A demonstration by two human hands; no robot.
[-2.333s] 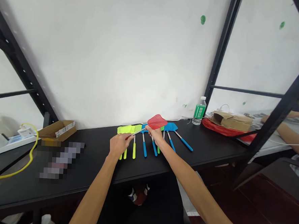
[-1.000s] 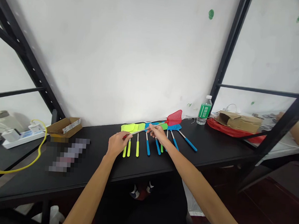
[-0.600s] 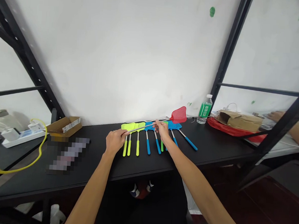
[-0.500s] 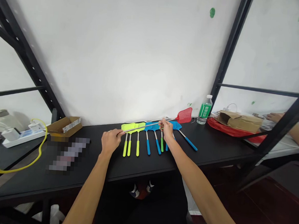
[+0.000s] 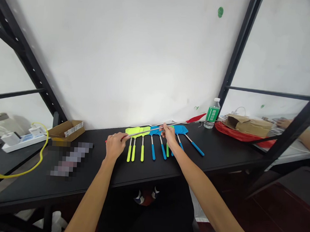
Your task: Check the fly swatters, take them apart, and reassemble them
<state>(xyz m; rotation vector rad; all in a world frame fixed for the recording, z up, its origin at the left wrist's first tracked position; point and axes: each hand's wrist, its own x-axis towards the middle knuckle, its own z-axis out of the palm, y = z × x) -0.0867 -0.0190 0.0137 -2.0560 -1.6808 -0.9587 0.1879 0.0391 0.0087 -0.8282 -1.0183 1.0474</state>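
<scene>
A red fly swatter with a long metal rod is held nearly level in both hands, its head seen almost edge-on at the right. My left hand is closed round the handle end, where a bit of red shows. Farther along, my right hand pinches the rod. Beneath the rod, yellow fly swatters lie side by side with handles toward me. Several blue fly swatters lie to their right, one partly behind my right hand. A green handle shows among the blue ones.
A water bottle stands at the back right of the black table. Beyond it are a cardboard box on red plastic and a person's arm. An open carton, a power strip and a yellow cable are at left.
The red fly swatter has turned about its rod, so its head goes from face-on to nearly edge-on and sits slightly farther right. My right hand has shifted a little left along the rod.
</scene>
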